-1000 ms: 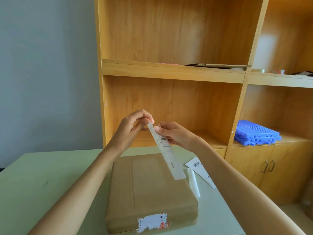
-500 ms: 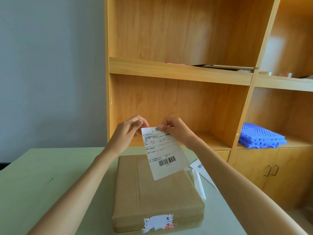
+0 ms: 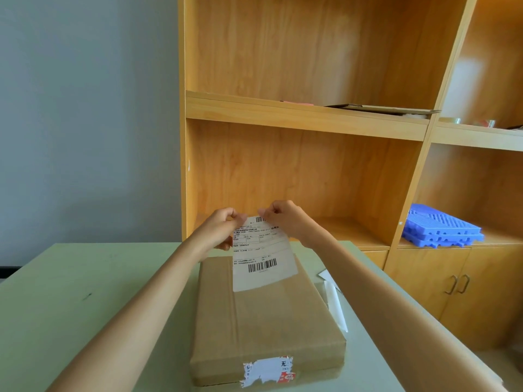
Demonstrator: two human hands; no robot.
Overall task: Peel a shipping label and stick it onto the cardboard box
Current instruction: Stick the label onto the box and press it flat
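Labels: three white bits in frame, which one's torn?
The torn label remnant on the cardboard box's near front edge, ragged with red print. The shipping label pinched by both hands is intact; the paper strips right of the box are plain.

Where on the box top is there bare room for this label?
The cardboard box top is bare from the shipping label hanging edge to the near edge. The torn sticker covers only the front wall. Right of the box, paper strips crowd the table.
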